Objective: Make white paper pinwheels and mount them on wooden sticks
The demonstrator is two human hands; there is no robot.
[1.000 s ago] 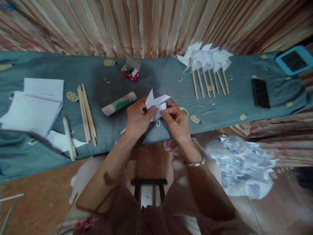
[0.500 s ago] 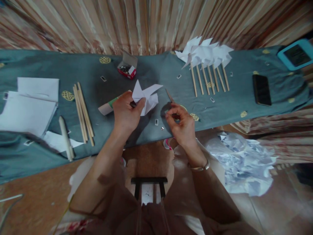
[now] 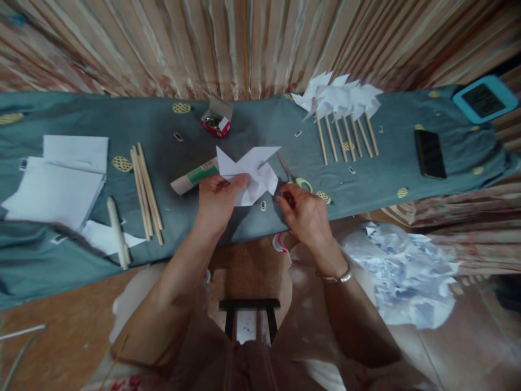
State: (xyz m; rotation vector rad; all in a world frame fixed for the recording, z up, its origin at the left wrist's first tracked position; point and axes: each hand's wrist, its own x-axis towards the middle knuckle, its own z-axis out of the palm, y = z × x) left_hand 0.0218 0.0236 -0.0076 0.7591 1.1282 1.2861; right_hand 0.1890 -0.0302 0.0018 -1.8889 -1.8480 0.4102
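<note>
Pinwheel (image 3: 259, 177) above table (image 3: 254, 120)

Left of the pinwheel, sticks (image 3: 150, 195) lie bunched, perhaps for reach. The left hand (image 3: 217, 205) clamps the pinwheel's side, likely keeping folds closed. Rightward, the right hand (image 3: 304, 214) curls; whether fingers meet is unclear.

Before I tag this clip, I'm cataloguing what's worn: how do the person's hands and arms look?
The left hand and right hand are ungloved; no sleeves cover the forearms. A silvery bracelet circles the right wrist; the left has none.

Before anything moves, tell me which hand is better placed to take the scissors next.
Probably the right hand: it is next to the scissors, while the left hand holds the paper pinwheel.
</note>
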